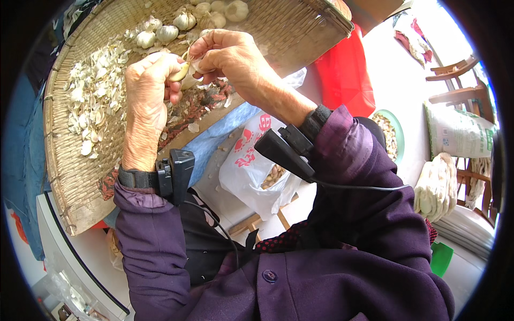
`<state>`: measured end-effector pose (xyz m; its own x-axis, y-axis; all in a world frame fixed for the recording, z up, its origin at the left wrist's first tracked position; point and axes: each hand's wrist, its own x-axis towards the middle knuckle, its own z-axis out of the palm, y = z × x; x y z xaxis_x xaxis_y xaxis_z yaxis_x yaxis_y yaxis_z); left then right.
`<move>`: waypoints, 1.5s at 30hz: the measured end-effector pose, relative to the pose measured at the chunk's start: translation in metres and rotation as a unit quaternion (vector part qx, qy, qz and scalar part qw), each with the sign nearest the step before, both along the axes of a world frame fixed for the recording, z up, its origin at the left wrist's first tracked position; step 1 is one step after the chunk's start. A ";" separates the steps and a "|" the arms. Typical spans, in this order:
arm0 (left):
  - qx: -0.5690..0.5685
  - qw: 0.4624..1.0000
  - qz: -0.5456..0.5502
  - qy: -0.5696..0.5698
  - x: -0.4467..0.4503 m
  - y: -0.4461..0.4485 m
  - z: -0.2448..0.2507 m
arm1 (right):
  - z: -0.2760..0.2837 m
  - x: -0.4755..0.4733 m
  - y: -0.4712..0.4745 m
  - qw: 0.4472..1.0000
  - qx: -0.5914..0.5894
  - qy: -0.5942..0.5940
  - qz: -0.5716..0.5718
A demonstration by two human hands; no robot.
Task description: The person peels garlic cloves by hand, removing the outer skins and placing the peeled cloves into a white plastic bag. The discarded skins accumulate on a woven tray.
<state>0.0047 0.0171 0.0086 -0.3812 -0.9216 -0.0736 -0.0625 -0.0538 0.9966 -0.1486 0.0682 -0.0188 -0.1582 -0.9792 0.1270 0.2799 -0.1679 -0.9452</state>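
Above a woven bamboo tray (60,160), my left hand (154,76) holds a garlic clove (180,73) between thumb and fingers. My right hand (225,56) is close beside it, its fingertips pinching pale, papery garlic skin (197,66) at the clove. Whole garlic bulbs (166,34) lie in the tray beyond my hands. A heap of loose garlic skins (94,94) spreads to the left of my left hand. Each wrist wears a black strap with a black device on it.
Below the tray stands a white plastic bag (253,176) with cloves inside. A red bag (347,72) hangs right of the tray. Farther right are a green basin (395,132) of garlic pieces, a white sack (459,130), cotton gloves (437,186) and wooden chairs (457,94).
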 end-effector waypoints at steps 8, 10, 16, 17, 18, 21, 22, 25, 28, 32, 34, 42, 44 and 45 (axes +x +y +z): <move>0.010 0.998 0.038 0.058 0.010 -0.011 -0.004 | 0.003 -0.014 0.001 0.999 -0.010 -0.036 -0.026; -0.047 0.997 0.058 -0.027 0.008 -0.016 -0.012 | 0.003 -0.017 -0.003 0.994 -0.015 -0.097 -0.049; -0.360 0.864 0.120 -0.330 0.001 -0.019 -0.019 | -0.002 -0.026 -0.018 0.983 -0.044 -0.168 -0.061; -0.387 0.869 0.123 -0.284 0.000 -0.014 -0.016 | -0.002 -0.026 -0.020 0.983 -0.036 -0.165 -0.071; -0.393 0.875 0.127 -0.251 -0.002 -0.008 -0.012 | -0.001 -0.026 -0.022 0.983 -0.037 -0.162 -0.077; -0.344 0.933 0.048 -0.096 -0.007 0.015 0.004 | 0.007 -0.029 -0.028 0.968 0.014 -0.228 -0.106; -0.278 0.958 -0.008 -0.064 -0.008 0.026 0.009 | 0.010 -0.029 -0.030 0.960 0.028 -0.252 -0.123; -0.149 0.972 -0.178 0.027 -0.021 0.053 0.020 | 0.021 -0.030 -0.036 0.949 0.031 -0.283 -0.138; -0.059 0.963 -0.262 0.031 -0.030 0.073 0.024 | 0.028 -0.029 -0.042 0.943 0.001 -0.290 -0.163; 0.066 0.953 -0.259 0.141 -0.038 0.087 0.024 | 0.033 -0.031 -0.044 0.956 -0.019 -0.246 -0.156; 0.123 0.943 -0.271 0.149 -0.038 0.085 0.025 | 0.035 -0.032 -0.042 0.961 -0.025 -0.221 -0.163; 0.144 0.934 -0.259 0.199 -0.041 0.089 0.019 | 0.038 -0.031 -0.046 0.968 -0.050 0.031 -0.242; 0.148 0.933 -0.258 0.202 -0.040 0.089 0.017 | 0.034 -0.031 -0.049 0.958 -0.066 0.113 -0.256; 0.149 0.933 -0.257 0.204 -0.039 0.088 0.016 | 0.032 -0.032 -0.052 0.943 -0.078 0.162 -0.280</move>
<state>-0.0348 0.1053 0.0247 -0.8193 -0.5713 -0.0490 0.2255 -0.3996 0.8885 -0.1802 0.0166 0.0136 -0.5729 -0.7188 0.3939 -0.1937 -0.3483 -0.9172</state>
